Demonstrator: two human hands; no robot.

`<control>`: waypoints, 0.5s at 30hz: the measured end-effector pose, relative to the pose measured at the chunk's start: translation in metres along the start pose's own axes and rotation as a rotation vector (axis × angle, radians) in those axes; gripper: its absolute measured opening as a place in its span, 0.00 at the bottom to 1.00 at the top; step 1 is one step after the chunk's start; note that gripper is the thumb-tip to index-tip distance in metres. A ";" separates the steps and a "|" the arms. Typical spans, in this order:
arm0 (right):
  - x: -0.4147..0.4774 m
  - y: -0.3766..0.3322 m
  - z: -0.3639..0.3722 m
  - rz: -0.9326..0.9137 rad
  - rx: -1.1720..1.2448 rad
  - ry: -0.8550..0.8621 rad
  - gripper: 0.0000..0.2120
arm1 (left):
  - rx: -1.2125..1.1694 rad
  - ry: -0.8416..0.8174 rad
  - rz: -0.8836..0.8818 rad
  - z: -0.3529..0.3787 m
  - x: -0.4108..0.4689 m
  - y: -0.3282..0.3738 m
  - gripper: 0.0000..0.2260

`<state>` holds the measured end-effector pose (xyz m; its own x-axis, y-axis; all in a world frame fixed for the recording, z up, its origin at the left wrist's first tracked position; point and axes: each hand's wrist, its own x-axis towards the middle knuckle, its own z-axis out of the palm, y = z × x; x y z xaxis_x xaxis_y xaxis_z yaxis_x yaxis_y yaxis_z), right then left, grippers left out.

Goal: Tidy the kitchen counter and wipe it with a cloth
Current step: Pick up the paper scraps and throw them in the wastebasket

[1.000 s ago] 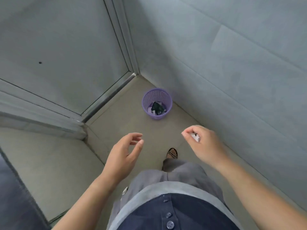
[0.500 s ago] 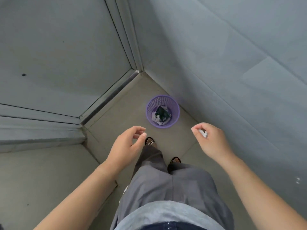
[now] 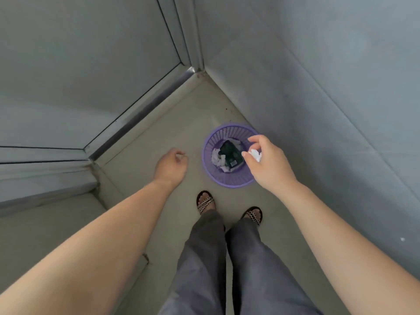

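Pinched a crumpled white scrap between fingers of the right hand, over the right rim of the purple basket. Held the left hand loosely curled, empty. Likely risked a drop outside, so near the edge.

The bin is purple, the paper scrap white, the sandals black-and-white checked, trousers grey.

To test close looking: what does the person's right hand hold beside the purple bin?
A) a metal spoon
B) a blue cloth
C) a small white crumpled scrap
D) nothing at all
C: the right hand pinches a white crumpled scrap in its fingertips, at the rim of the purple bin.
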<state>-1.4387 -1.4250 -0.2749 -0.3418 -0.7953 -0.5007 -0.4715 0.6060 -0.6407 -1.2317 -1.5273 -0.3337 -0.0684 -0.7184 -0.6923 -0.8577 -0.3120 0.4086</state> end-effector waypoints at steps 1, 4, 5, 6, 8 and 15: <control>0.018 0.011 0.009 0.000 -0.006 0.016 0.16 | -0.099 -0.025 -0.044 0.017 0.017 -0.009 0.10; 0.068 0.049 0.039 0.012 -0.043 0.038 0.14 | -0.178 -0.093 -0.055 0.067 0.062 -0.035 0.13; 0.083 0.063 0.051 0.012 -0.063 0.032 0.14 | -0.171 -0.087 -0.041 0.081 0.077 -0.043 0.13; 0.097 0.076 0.064 0.015 -0.077 0.021 0.13 | -0.164 -0.069 -0.029 0.093 0.091 -0.051 0.14; 0.121 0.101 0.090 0.014 -0.086 -0.004 0.13 | -0.163 -0.037 -0.018 0.114 0.118 -0.066 0.17; 0.177 0.145 0.160 -0.022 -0.092 -0.061 0.16 | -0.236 0.036 0.160 0.156 0.158 -0.082 0.15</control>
<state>-1.4371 -1.4755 -0.5495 -0.2817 -0.8042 -0.5233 -0.5523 0.5819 -0.5970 -1.2512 -1.5184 -0.5698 -0.1711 -0.7905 -0.5881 -0.6949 -0.3263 0.6408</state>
